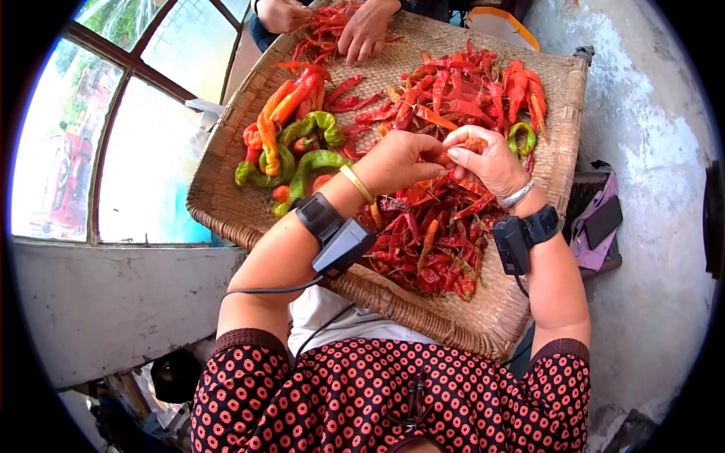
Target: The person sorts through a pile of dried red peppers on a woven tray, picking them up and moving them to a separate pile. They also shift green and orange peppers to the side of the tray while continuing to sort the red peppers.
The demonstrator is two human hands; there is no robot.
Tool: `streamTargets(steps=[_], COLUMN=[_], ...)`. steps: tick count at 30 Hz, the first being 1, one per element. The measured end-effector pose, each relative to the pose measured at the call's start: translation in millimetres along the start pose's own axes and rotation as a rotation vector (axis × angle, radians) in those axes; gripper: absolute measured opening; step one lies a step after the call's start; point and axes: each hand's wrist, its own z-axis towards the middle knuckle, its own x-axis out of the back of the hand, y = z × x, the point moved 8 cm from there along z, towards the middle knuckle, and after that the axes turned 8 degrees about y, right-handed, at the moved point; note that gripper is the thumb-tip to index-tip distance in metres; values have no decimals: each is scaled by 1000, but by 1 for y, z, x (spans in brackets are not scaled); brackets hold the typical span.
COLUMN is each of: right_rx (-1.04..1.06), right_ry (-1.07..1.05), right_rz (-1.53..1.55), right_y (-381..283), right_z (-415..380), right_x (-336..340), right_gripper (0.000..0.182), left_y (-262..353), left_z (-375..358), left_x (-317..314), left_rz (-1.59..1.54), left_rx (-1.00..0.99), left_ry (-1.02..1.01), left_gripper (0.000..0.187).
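Head view. The left hand (pixel 400 160) and the right hand (pixel 489 160) met over the middle of a woven tray (pixel 495 317), their fingertips pinched together on a single red chili (pixel 456 150). Only a short piece of that chili showed between the fingers, so which way it pointed and how its long axis lay could not be told. The left fingers (pixel 432 155) were curled shut around it, thumb against forefinger; the right fingers (pixel 461 140) were likewise closed on it from the other side, knuckles up.

Both forearms rose from the lower edge of the view and converged toward the tray's centre, wrists bent slightly down. The left wrist carried a gold bangle (pixel 355 183) and a black strapped device (pixel 332 234) with a cable; the right wrist carried a silver bangle (pixel 516 195) and a second black device (pixel 521 238).

Directly beneath the hands lay a heap of dried red chilies (pixel 430 241). A second heap of red chilies (pixel 468 94) lay farther off, toward the tray's far right corner. To the left, well apart from the hands, sat a cluster of green and orange chilies (pixel 298 147), mostly lying with their long axes running away from the wearer.

At the tray's far edge, another person's hands (pixel 362 34) rested on more red chilies. A window (pixel 113 136) filled the left of the view.
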Motion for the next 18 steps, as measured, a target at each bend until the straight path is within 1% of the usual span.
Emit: streamTargets(steps=[1,2,3,4,5,6,7,8,9,10,11,12,14,15,16,17,18], right_rx=[-2,55,111,109,154,197,333,480,535,590,593,631,670,673,676,676,647], right_ry=[0,61,123,123,110,94,45,-4,-19,-34,-35,-31,-27,-57,-88,-87,-134], right_rz=[0,77,154,155,-214,-584,-744,-900,-981,-1063,-1063,-1119,-1175,-1171,-1167,-1168,-1195], right_y=[1,-2,-4,2,9,13,5,11,12,11,10,9,8,11,13,12,15], right_z=[1,3,4,6,8,9,6,5,4,1,-1,-4,-6,-6,-6,-7,-6], right_x=[-3,-3,0,2,1,-1,-12,-21,-28,-37,-41,-47,-49,-49,-50,-49,-50], right_gripper=[14,15,16,16,17,18,20,19,20,22,22,23,23,23,23,23,21], left_y=[-5,-6,-12,-19,-26,-37,-49,-49,-65,-64,-78,-92,-79,-66,-61,-60,-58], left_z=[-1,0,0,1,3,2,1,-2,-5,-11,-9,-7,-2,1,2,4,5], left_x=[-3,1,14,27,46,65,83,102,116,128,126,122,99,88,79,69,61], left_rz=[6,5,-7,-19,44,35,-78,-155,41,240,240,314,397,419,468,514,561], left_rx=[42,43,84,126,93,208,271,179,194,208,312,251,97,128,51,31,10], left_ry=[-32,-33,35,104,249,380,541,721,836,945,790,800,645,563,553,526,499], left_gripper=[15,15,15,14,12,14,21,30,35,41,50,48,44,39,43,46,50])
